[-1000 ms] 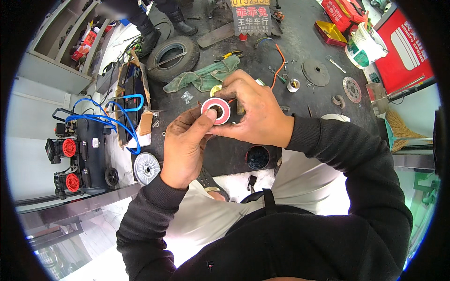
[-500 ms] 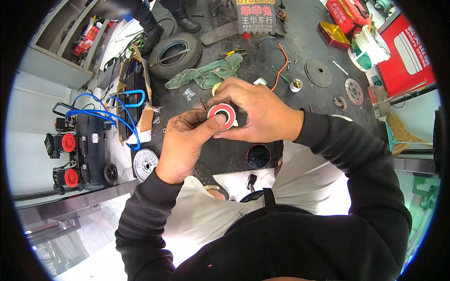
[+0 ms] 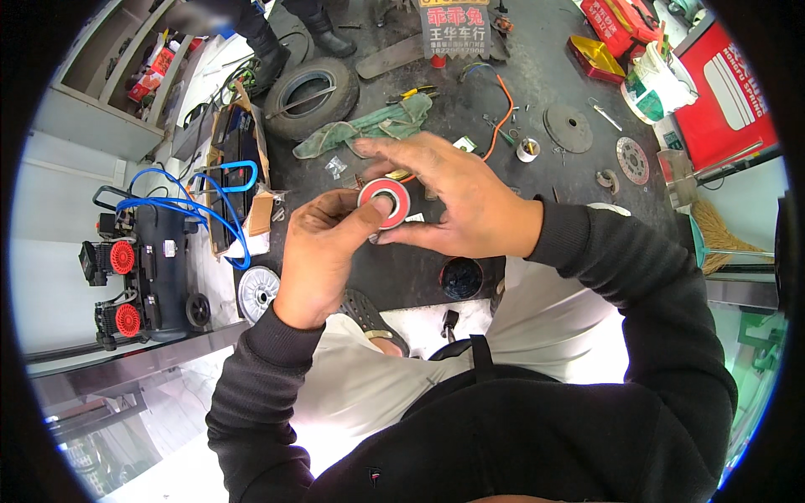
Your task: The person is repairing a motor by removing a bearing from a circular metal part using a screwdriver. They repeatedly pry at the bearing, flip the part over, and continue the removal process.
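A ball bearing (image 3: 401, 199) with a red seal and a bright metal rim faces up in front of me. My left hand (image 3: 320, 251) pinches it, the thumb lying over the bore and the fingers behind. Around its right side, my right hand (image 3: 482, 201) is spread wide, fingers above and thumb below. The thumb tip is close to the bearing's lower edge; whether it touches I cannot tell. Dark smudges mark the fingers of both hands. Beneath the hands lies the dark work surface (image 3: 386, 272), partly hidden by them.
A black round container (image 3: 461, 278) and a silver wheel hub (image 3: 259, 293) lie near my legs. Farther off are a green cloth (image 3: 369, 132), a tyre (image 3: 312, 99), a small cup (image 3: 527, 150), a dark disc (image 3: 568, 128) and a brake disc (image 3: 632, 160). Another person's boots (image 3: 331, 42) stand beyond the tyre.
My right hand has opened away from the bearing, its fingers spreading apart. The bearing, still in my left hand, has shifted slightly left and up.
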### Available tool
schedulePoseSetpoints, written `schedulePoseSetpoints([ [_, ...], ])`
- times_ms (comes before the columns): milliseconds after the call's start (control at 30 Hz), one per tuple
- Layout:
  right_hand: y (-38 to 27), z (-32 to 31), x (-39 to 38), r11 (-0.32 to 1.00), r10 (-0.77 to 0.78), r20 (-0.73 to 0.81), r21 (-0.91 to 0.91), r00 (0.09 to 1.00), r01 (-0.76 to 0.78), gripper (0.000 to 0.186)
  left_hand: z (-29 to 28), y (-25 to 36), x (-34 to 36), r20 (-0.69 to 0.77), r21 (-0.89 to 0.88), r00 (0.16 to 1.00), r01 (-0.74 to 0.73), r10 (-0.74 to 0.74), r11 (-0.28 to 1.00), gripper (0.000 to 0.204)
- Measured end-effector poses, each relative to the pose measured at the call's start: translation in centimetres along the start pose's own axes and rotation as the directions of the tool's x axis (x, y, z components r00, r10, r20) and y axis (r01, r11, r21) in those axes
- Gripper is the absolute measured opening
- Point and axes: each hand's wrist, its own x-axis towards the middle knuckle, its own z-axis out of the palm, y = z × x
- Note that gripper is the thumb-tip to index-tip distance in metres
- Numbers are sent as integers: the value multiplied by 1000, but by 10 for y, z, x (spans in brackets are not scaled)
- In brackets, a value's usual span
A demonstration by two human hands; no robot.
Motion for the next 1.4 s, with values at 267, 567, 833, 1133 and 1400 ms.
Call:
schedulePoseSetpoints([
  [267,-4,-2,7,992,-128,-13,-7,992,128,102,7,-1,-2,-1,-20,999,-45,45,999,22],
  [567,-8,-1,9,981,-191,-2,-44,982,191,92,6,-5,-3,13,-27,999,-35,36,999,18],
  [833,-12,-4,0,979,-63,194,-177,979,98,82,3,-10,-1,41,31,998,40,-41,999,18],
  [1133,-13,-3,-3,969,2,185,-245,983,44,80,6,-18,8,54,-16,992,115,-114,993,16],
  [1400,-7,5,-8,900,338,360,-393,870,-187,67,-1,-20,6,55,90,989,129,-134,988,20],
])
